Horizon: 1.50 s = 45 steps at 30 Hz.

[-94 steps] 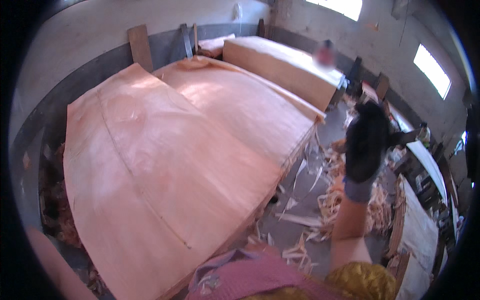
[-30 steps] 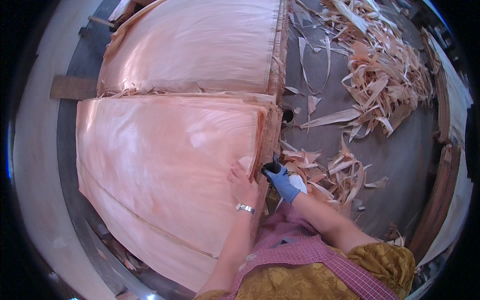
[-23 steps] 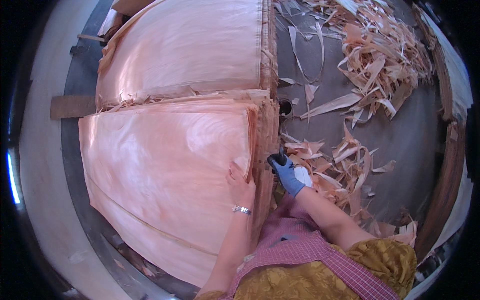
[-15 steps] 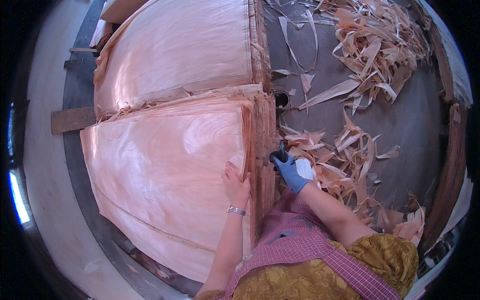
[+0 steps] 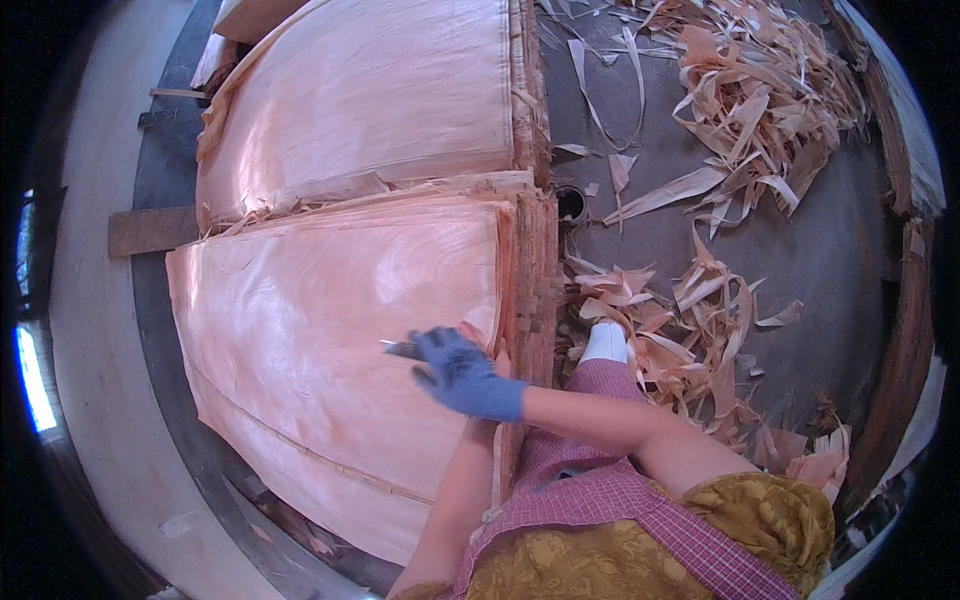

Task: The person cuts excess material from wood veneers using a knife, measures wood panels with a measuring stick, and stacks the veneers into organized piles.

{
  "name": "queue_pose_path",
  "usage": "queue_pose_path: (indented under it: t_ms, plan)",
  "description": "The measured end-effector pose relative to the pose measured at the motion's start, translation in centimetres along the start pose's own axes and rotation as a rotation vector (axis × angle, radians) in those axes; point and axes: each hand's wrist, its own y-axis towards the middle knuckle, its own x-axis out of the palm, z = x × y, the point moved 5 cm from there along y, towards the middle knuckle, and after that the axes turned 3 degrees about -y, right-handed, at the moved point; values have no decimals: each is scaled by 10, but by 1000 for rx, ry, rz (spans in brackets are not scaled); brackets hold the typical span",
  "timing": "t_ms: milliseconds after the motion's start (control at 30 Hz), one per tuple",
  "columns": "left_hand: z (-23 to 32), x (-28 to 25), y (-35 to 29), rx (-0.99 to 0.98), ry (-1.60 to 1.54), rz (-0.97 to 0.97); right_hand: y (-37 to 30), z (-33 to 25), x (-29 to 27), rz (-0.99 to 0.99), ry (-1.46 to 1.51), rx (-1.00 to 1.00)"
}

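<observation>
Gripping a knife (image 5: 404, 350), the gloved right hand (image 5: 462, 374) hovers over stacked veneer sheets (image 5: 320, 320). The left hand (image 5: 503, 363), mostly hidden, lies at their edge, its grip unclear.

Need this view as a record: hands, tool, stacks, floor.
left hand: bare, at the right edge of the front stack, mostly hidden behind the right hand
right hand: blue-grey glove, holding the tool
tool: dark, thin pale tip pointing left, above the front stack
front stack: thin wood sheets, long brown line across the top one
back stack: similar sheets, beyond the front stack
floor: grey, scraps strewn right of the stacks
</observation>
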Motion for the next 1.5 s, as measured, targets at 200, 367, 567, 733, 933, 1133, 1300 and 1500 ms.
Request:
queue_pose_path:
  t_ms: [200,367,567,733,933,1133,1300,1500]
  plan:
    - [-22,5,2,-358,-1732,-26,0,-11,-31,390,205,-197]
    - [-44,24,-23,-341,-2144,-138,-54,131,-30,547,554,253]
    - [-51,51,-59,-740,-2521,-101,-38,148,-9,291,1104,304]
    - [-63,68,-60,-957,-2465,59,-29,129,15,91,1044,282]
    - [-73,66,-56,-1099,-2501,25,-67,173,11,352,887,421]
    - [-104,55,-35,-1069,-2286,152,-119,261,-38,384,372,552]
    - [-116,58,-35,-1198,-2264,194,-124,361,-27,317,176,629]
    - [-113,109,-50,-1219,-1887,-54,-64,480,1,130,52,780]
